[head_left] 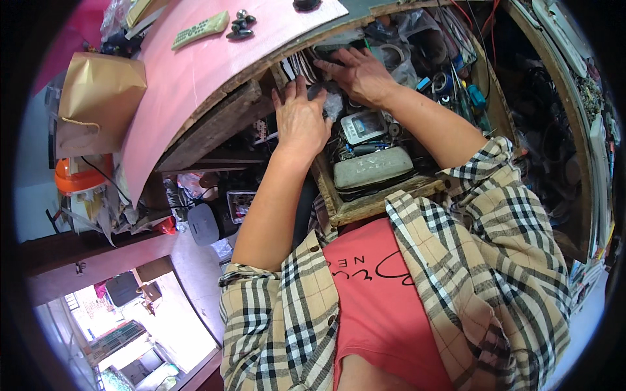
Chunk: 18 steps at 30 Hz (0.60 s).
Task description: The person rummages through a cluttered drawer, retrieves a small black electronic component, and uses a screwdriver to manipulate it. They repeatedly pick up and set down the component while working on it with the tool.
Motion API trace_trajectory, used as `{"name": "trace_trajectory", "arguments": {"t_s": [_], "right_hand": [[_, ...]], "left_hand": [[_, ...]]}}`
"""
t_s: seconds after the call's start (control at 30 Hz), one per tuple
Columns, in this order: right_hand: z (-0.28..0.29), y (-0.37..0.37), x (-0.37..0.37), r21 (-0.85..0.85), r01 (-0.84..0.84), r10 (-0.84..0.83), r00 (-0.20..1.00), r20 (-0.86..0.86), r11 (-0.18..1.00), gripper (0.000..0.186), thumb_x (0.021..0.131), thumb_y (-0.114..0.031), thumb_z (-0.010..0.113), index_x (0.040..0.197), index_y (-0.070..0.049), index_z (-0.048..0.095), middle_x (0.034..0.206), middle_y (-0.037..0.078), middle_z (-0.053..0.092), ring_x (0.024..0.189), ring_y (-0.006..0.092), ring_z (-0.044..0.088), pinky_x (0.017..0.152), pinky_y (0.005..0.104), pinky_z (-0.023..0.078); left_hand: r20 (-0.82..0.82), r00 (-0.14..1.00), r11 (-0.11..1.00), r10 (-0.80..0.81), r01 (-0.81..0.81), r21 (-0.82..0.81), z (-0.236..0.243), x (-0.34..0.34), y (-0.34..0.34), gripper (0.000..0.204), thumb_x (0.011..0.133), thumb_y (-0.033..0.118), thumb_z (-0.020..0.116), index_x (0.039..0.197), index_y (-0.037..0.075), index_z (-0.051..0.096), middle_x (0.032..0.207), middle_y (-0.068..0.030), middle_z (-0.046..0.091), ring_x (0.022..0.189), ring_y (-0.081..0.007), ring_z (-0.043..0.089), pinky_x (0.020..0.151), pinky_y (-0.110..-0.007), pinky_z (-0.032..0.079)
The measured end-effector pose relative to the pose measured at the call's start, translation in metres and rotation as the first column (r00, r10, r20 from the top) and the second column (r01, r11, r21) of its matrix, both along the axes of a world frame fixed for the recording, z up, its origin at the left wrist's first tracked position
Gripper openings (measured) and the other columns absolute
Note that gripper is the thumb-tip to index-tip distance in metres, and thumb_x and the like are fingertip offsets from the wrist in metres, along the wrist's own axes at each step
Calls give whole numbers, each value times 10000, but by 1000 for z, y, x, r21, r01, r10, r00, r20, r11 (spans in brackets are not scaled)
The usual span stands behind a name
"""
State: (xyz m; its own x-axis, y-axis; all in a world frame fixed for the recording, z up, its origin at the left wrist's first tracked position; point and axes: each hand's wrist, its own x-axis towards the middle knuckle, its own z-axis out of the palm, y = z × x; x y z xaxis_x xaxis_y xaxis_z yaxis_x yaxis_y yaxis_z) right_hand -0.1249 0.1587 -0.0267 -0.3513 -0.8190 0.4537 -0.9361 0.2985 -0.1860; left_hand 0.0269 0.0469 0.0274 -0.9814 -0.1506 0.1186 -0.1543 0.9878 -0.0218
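Observation:
An open wooden drawer [339, 212] holds tangled small items, a grey oblong case [370, 168], a white-rimmed clear container [362, 126] and several small tools. My left hand [300, 120] has its fingers apart near the drawer's left side, beside a crumpled clear plastic bag [332, 103]; some fingertips touch the pale papers or strips [293, 67] at the back. My right hand [357, 78] reaches in farther right, fingers spread over the back part of the contents. What lies under its fingertips is hard to make out.
A pink desktop [189, 78] carries a pale green packet [199, 31] and several small dark pieces [240, 26]. At left are a brown paper bag [99, 107] and an orange helmet-like object [72, 174]. A cluttered dark compartment [535, 130] lies right of the drawer.

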Motion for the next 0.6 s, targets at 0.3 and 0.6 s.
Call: {"name": "trace_trajectory", "arguments": {"t_s": [0.3, 0.6], "right_hand": [[-3, -12, 2, -130, 21, -31, 997, -72, 991, 423, 821, -180, 561, 1241, -199, 611, 1028, 51, 591, 988, 260, 580, 870, 401, 445], [-3, -16, 2, -126, 33, -44, 996, -83, 991, 437, 821, -179, 534, 1251, -207, 606, 1039, 53, 591, 1016, 257, 576, 877, 407, 443]], "left_hand": [[97, 993, 992, 71, -60, -114, 9, -9, -7, 848, 695, 320, 773, 1367, -38, 402, 1269, -152, 507, 1207, -298, 469, 1065, -537, 318], [170, 976, 989, 139, -129, -70, 22, -24, -16, 1011, 600, 393, 843, 1367, -55, 361, 1271, -159, 482, 1231, -320, 439, 1013, -488, 375]]}}
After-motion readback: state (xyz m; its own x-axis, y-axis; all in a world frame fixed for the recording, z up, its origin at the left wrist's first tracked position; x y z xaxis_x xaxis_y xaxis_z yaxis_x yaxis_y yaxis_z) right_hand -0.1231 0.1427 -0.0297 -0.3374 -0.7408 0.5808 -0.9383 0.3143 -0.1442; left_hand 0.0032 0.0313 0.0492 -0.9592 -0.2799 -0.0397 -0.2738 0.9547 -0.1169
